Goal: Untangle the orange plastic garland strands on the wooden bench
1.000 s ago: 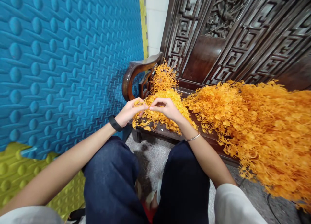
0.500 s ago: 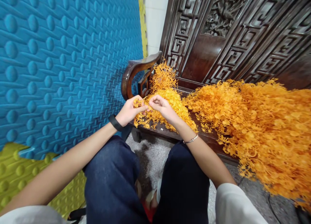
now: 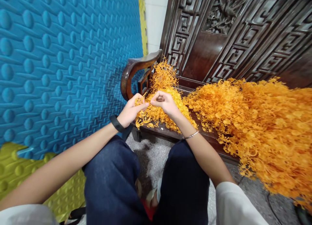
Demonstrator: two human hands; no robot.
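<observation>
Left hand: curled narrow (image 3: 131, 111), holding a yellow sprig (image 3: 138, 103), its strands showing inside the curl of the fingers
Right hand: thumb and forefinger drawn into a narrow pinch (image 3: 165, 104), tips just beside the left thumb; I cannot tell whether anything is between them
Sprig: in the left hand, above the front left of the bench (image 3: 215, 142)
Yellow heap: on the seat (image 3: 179, 104), right behind the hands
Tuft: orange, on the seat by the armrest (image 3: 164, 75), behind the yellow heap
Orange heap: large, to the right (image 3: 265, 130), spilling past the seat's front edge
Scrap: small and white (image 3: 162, 128), near the seat's front edge, below the hands
Wrists: black band (image 3: 116, 123) on the left, thin bracelet (image 3: 190, 135) on the right
</observation>
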